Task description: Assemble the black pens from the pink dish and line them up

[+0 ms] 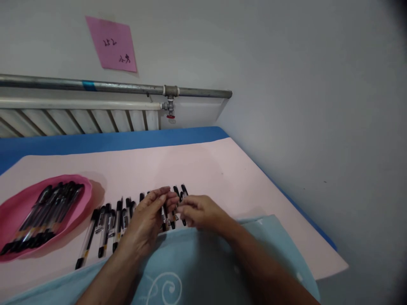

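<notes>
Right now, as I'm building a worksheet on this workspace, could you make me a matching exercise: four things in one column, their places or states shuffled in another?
Things
1. Pink tray
2. Paper note
3. Valve handle
4. Loose pens

Places or states
A. Red, below the metal pipe
B. Spread in a row across the tabletop
C. At the picture's left, holding other pens
D. On the wall, above the pipe

Pairs: 1-C, 2-D, 3-A, 4-B

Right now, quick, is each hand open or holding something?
Left hand: open, fingers curved, near clear, black-capped plastic pens.
Right hand: fingers curled; can't tell if it's holding anything.
</notes>
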The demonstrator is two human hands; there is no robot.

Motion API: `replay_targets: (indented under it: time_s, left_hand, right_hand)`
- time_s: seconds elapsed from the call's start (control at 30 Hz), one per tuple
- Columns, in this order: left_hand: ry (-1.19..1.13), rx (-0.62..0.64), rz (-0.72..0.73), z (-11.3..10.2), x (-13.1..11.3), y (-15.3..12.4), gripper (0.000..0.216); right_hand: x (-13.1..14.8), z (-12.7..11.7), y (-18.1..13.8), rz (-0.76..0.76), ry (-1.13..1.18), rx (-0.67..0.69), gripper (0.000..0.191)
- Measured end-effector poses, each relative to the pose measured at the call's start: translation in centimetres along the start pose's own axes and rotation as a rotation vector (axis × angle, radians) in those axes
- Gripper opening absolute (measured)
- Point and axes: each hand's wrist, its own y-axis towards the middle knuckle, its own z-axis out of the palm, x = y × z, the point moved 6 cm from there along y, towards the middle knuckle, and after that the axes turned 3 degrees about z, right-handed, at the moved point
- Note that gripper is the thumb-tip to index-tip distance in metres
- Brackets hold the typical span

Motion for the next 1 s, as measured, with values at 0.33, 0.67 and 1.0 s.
replay_targets:
  time_s: [0.33,0.67,1.0]
  left_hand:
    - [0.114,0.056,0.141,0.6,0.4,-0.5,0.029]
    - [0.154,-0.092,0.302,-2.9,-3.2,1.2,0.028]
    - [0.295,-0.202,0.432,-5.6,-7.0,1.8,0.023]
  right_hand:
    - [-0.1,2.2,1.3,-0.033,0.294,0.008,0.010]
    - [-2.4,-4.2,2.0,0.081,-0.460,-0.355,0.011]
    - [-2.1,-3.7,2.1,0.046,-0.579,-0.375,0.015]
